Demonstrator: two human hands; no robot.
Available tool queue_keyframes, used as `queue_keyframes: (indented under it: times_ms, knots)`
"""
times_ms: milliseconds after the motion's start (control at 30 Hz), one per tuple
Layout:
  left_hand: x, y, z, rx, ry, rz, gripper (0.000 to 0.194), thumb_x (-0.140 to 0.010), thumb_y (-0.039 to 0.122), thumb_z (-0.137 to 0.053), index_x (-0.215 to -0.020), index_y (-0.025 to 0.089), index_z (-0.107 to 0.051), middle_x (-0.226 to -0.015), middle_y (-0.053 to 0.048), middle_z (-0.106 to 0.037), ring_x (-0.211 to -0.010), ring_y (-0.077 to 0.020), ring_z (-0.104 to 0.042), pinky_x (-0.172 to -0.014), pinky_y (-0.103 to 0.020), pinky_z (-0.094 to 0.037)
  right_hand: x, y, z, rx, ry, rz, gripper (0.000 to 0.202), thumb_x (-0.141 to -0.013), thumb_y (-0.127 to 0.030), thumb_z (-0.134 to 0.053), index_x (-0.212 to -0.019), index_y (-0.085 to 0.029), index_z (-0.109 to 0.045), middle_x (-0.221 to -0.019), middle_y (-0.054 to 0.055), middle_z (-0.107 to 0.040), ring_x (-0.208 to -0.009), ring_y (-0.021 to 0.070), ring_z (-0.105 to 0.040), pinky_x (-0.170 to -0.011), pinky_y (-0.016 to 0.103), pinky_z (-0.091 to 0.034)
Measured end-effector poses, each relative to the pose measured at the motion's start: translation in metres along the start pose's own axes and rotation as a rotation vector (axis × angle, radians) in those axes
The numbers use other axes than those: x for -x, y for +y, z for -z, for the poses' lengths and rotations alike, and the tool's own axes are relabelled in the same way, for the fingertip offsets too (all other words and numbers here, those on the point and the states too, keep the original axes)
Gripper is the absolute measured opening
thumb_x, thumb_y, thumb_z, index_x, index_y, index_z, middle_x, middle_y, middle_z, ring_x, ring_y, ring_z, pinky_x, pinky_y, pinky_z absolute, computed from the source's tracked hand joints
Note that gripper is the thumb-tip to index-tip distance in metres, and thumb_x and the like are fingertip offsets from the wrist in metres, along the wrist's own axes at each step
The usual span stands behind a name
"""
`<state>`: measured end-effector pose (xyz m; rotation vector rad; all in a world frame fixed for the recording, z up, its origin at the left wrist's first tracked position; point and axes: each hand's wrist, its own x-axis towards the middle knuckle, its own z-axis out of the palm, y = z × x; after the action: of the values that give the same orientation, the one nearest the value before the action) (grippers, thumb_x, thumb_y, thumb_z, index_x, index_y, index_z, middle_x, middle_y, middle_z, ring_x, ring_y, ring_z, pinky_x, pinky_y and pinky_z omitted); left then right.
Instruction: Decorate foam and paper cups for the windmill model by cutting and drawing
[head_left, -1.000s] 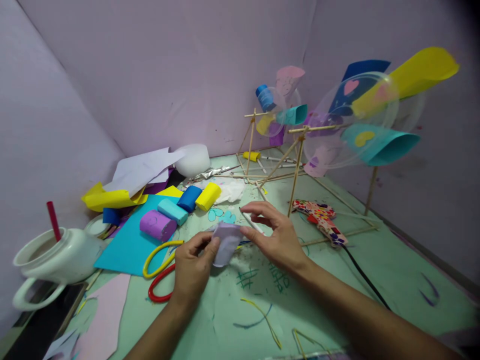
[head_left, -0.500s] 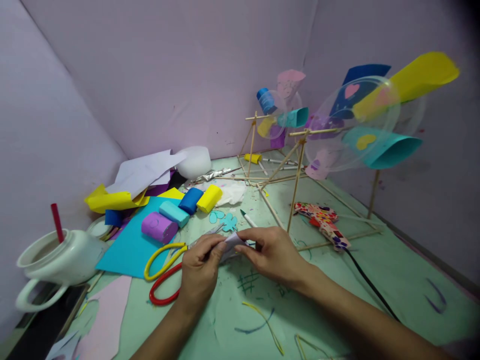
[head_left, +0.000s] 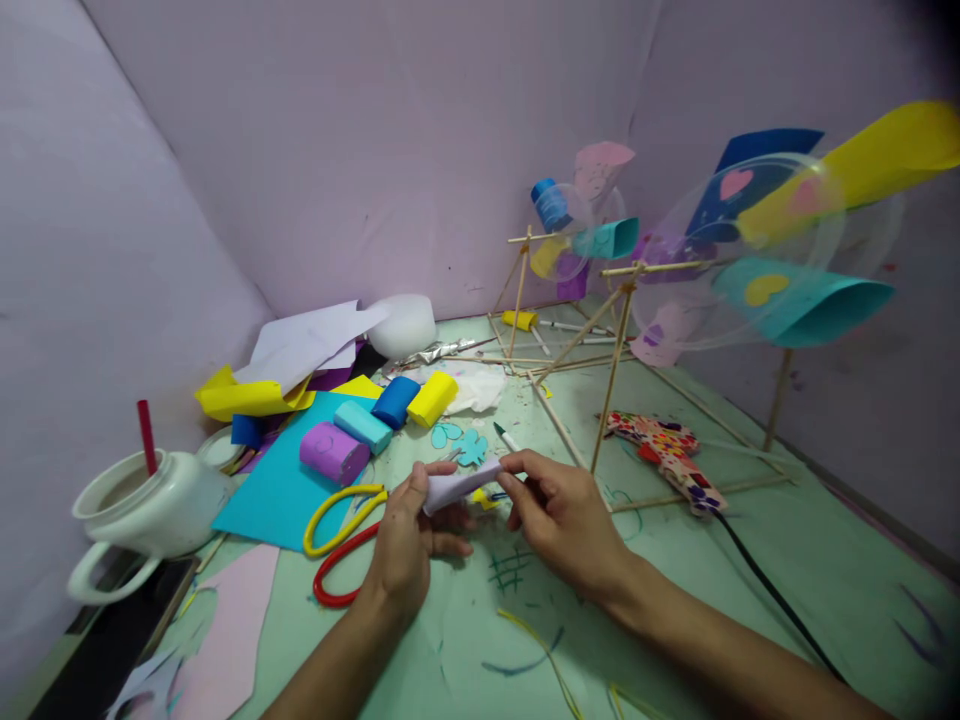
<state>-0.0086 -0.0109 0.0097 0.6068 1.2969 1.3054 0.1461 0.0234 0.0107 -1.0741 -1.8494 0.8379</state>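
Note:
A small pale lilac paper piece (head_left: 461, 485), bent into a curve, is held between my two hands above the green table. My left hand (head_left: 409, 535) grips its left end at the thumb, with the lower fingers spread beneath. The thumb and fingers of my right hand (head_left: 551, 505) pinch its right end. Scissors with yellow and red handles (head_left: 337, 590) lie beside my left hand, their blades partly hidden. Just beyond the paper are a teal flower cutout (head_left: 472, 448) and a pen (head_left: 507, 437). A small yellow piece (head_left: 485, 499) shows between my hands.
Rolled paper tubes (head_left: 334, 453) lie on a blue sheet (head_left: 262, 505). Two stick-framed wheels (head_left: 780, 250) stand at the right, near a patterned glue gun (head_left: 667, 455) with a black cord. A white pot (head_left: 161, 505) is at the left, with paper sheets (head_left: 300, 345) behind.
The lilac paper has turned and now shows a longer curved side. My left hand has opened its lower fingers. The view has shifted slightly, and the yellow piece between my hands has come into sight.

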Motion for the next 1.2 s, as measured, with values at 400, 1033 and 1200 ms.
queue_keyframes:
  times_ms: [400,1033,1200]
  knots:
    - [-0.005,0.0,0.0,0.114,0.064,-0.052,0.036,-0.073,0.045,-0.06,-0.084,0.011,-0.061,-0.058,-0.007,-0.068,-0.045,-0.0151,-0.058,-0.038,-0.023,-0.045,-0.007,-0.001,-0.001,-0.328,-0.314,-0.206,0.018,-0.079,-0.024,-0.056,-0.089,-0.016,-0.069,-0.065,0.0,-0.061,-0.049,0.0106,-0.056,-0.047,0.02,-0.046]
    - [-0.002,-0.002,0.001,0.093,-0.002,-0.009,0.035,-0.075,0.045,-0.061,-0.084,0.012,-0.063,-0.073,-0.009,-0.071,-0.065,-0.0227,-0.067,-0.056,-0.034,-0.055,-0.002,-0.003,0.0,-0.234,-0.571,-0.249,0.014,-0.074,-0.019,-0.062,-0.085,-0.015,-0.069,-0.059,-0.001,-0.062,-0.051,0.0108,-0.054,-0.048,0.019,-0.042]
    - [-0.004,-0.004,0.0,0.124,0.034,-0.022,0.03,-0.072,0.041,-0.065,-0.084,0.013,-0.065,-0.076,-0.007,-0.07,-0.068,-0.0217,-0.066,-0.055,-0.032,-0.055,-0.004,-0.005,0.001,-0.297,-0.516,-0.151,0.025,-0.075,-0.021,-0.059,-0.099,-0.016,-0.068,-0.077,0.002,-0.068,-0.06,0.0131,-0.057,-0.055,0.023,-0.046]
